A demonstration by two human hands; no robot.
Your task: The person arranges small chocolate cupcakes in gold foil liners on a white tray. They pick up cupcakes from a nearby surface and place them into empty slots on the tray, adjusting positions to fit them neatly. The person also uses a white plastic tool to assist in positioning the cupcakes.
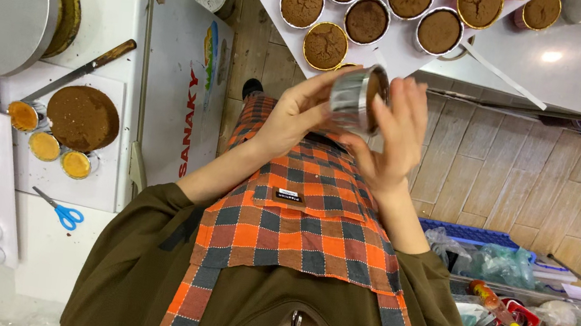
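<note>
Brown sponge round (83, 117), one, lies flat on the white desk (90, 181), three small yellow cakes (44, 145) beside it. Ten brown cakes (366, 20) in paper rings sit on a white tray (395, 53). One silver ring mould (357, 98), tipped on its side, open end facing right, clamped between left hand (297, 111) and right hand (391, 135) above the checked apron (298, 216). One pair of blue scissors (60, 210).

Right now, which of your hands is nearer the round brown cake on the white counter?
Left. Both hands hold the metal mould; the left hand is on its side toward the cake, the right hand on the far side.
</note>
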